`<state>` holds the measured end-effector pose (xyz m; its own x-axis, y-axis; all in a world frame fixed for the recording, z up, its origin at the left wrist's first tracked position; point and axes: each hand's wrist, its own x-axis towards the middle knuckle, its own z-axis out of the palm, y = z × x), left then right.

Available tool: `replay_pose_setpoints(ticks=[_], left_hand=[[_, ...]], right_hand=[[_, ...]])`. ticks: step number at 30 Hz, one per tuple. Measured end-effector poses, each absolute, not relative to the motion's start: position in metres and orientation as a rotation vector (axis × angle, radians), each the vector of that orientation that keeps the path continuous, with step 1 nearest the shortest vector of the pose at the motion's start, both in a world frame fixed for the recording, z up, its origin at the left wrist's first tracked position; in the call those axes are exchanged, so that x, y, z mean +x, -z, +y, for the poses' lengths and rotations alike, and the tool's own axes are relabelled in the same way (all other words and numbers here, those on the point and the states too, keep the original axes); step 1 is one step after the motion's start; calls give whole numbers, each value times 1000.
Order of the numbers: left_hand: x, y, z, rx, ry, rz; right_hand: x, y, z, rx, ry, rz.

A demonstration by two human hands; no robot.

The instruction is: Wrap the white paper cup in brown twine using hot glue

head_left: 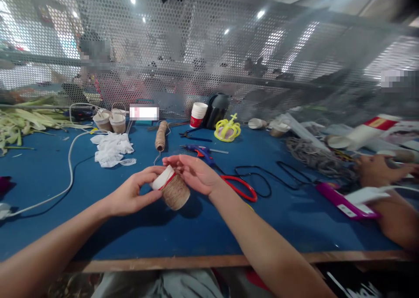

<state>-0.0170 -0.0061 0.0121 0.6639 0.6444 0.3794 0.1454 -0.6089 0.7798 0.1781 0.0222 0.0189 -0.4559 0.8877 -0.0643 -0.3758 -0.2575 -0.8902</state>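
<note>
A paper cup (pixel 175 192) lies tilted between my hands above the table, its body wrapped in brown twine. Its white end and a red band stay bare. My left hand (pixel 134 191) grips the white end, thumb below and fingers above. Curved around the far upper side of the cup is my right hand (pixel 196 173); some of its fingertips are hidden behind the cup. Just beyond, a spool of twine (pixel 160 136) lies on the table, a strand running from it toward the cup. A blue glue gun (pixel 203 152) rests to the right of the spool.
Red-handled scissors (pixel 240 189) and a black cord lie right of my forearm. Pliers (pixel 194 136), a yellow crown (pixel 227 130) and stacked paper cups (pixel 198 114) stand behind. White fabric (pixel 113 149) lies left. At right, another person's hand (pixel 379 169) is near a purple power strip (pixel 347 202).
</note>
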Motion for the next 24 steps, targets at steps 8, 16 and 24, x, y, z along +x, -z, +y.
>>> replay_pose_setpoints(ticks=[8, 16, 24], left_hand=[[-19, -11, -9, 2111, -908, 632], [-15, -18, -15, 2229, -843, 548], [-17, -13, -9, 2079, -821, 631]], right_hand=[[185, -15, 25, -1201, -1825, -1174], [178, -19, 20, -718, -2177, -966], [180, -22, 17, -643, -1811, -1094]])
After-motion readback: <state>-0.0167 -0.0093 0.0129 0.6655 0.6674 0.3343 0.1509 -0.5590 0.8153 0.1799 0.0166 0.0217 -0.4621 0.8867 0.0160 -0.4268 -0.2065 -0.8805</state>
